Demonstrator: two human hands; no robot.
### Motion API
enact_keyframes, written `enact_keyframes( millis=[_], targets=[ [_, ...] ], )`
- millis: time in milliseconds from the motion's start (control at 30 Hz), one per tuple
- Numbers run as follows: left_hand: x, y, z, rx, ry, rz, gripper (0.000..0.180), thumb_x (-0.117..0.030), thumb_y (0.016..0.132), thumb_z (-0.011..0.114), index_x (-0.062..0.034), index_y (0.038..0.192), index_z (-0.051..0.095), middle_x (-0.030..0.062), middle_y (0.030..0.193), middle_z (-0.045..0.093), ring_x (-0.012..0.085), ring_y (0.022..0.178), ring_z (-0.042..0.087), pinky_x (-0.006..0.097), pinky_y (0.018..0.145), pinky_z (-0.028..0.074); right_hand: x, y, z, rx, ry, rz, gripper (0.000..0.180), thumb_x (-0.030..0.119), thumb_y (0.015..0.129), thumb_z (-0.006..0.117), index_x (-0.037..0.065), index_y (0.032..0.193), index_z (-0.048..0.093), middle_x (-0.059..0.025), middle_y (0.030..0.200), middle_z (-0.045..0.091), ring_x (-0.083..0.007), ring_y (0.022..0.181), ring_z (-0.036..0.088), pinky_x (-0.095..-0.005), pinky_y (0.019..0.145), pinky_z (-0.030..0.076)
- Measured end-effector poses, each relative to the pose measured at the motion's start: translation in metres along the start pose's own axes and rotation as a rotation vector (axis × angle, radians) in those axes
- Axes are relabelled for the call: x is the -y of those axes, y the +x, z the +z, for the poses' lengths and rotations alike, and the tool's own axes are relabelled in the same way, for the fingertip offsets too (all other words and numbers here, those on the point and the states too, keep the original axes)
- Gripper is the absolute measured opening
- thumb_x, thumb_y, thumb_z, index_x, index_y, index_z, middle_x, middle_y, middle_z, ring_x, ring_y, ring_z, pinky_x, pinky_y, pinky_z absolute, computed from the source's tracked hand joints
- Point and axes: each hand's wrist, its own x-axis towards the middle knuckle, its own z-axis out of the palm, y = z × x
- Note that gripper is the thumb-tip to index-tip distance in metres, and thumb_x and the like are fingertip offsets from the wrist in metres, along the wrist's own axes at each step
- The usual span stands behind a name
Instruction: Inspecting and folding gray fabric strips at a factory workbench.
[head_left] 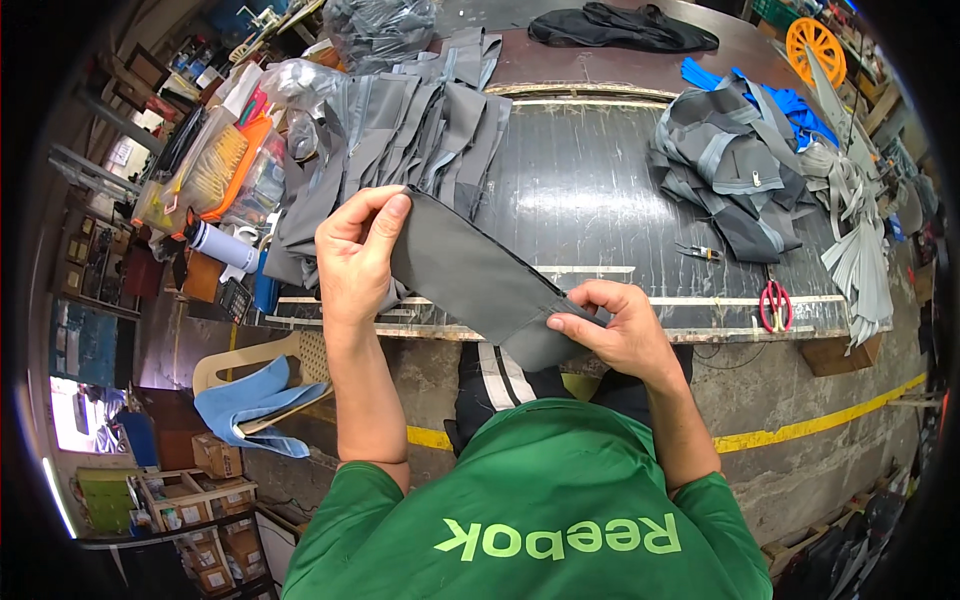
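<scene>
Stretched between my two hands is a grey fabric panel (468, 270) with a dark edge along its upper side. My left hand (362, 240) pinches its upper left corner between thumb and fingers. At its lower right end, my right hand (612, 325) grips the panel with the thumb on top. The piece is held up in front of the near edge of the dark worktable (580, 210). Behind my left hand lies a large heap of similar grey fabric pieces (390, 130).
Right on the table lie a grey fabric pile with zippers (720, 140), thread snips (698, 252) and pink-handled scissors (774, 304). Grey strips (858, 250) hang over the right edge. A white bottle (222, 244) stands left. A beige chair (270, 355) with blue cloth (255, 405) is nearer me.
</scene>
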Motion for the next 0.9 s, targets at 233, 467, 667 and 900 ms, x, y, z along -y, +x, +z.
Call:
enact_keyframes(
  millis=[233, 467, 667, 900],
  targets=[
    [-0.003, 0.003, 0.005, 0.009, -0.093, -0.073, 0.016, -0.009, 0.099, 0.080, 0.0009, 0.111, 0.080, -0.0006, 0.093, 0.076, 0.0053, 0.082, 0.066, 0.021, 0.077, 0.052, -0.004, -0.002, 0.005, -0.064, -0.025, -0.062, 0.016, 0.011, 0.092, 0.082, -0.002, 0.099, 0.075, 0.0020, 0.083, 0.069, -0.0066, 0.076, 0.054, -0.0262, 0.071, 0.047],
    [-0.018, 0.001, 0.013, 0.088, -0.024, -0.088, 0.016, -0.009, 0.095, 0.083, -0.0008, 0.109, 0.082, -0.0019, 0.089, 0.075, 0.0036, 0.077, 0.061, 0.020, 0.072, 0.048, -0.024, -0.006, 0.010, -0.120, -0.074, -0.050, 0.020, 0.016, 0.095, 0.081, -0.001, 0.102, 0.075, -0.0026, 0.079, 0.070, -0.0076, 0.072, 0.058, -0.0272, 0.059, 0.046],
    [-0.033, -0.003, 0.018, 0.165, 0.102, 0.053, 0.017, -0.007, 0.092, 0.084, -0.0017, 0.109, 0.083, 0.0010, 0.089, 0.073, 0.0058, 0.079, 0.060, 0.023, 0.075, 0.048, -0.023, -0.005, 0.021, -0.182, -0.124, -0.003, 0.017, 0.009, 0.094, 0.081, -0.005, 0.100, 0.073, -0.0006, 0.081, 0.069, -0.0071, 0.075, 0.057, -0.0267, 0.068, 0.049],
    [-0.050, -0.008, 0.023, 0.180, 0.178, 0.110, 0.012, -0.002, 0.090, 0.082, -0.0002, 0.103, 0.083, 0.0027, 0.087, 0.073, 0.0075, 0.080, 0.063, 0.024, 0.074, 0.049, -0.027, 0.000, 0.033, -0.273, -0.207, -0.086, 0.016, 0.009, 0.094, 0.080, -0.004, 0.100, 0.073, -0.0022, 0.077, 0.068, -0.0061, 0.072, 0.057, -0.0261, 0.061, 0.048]
  ],
)
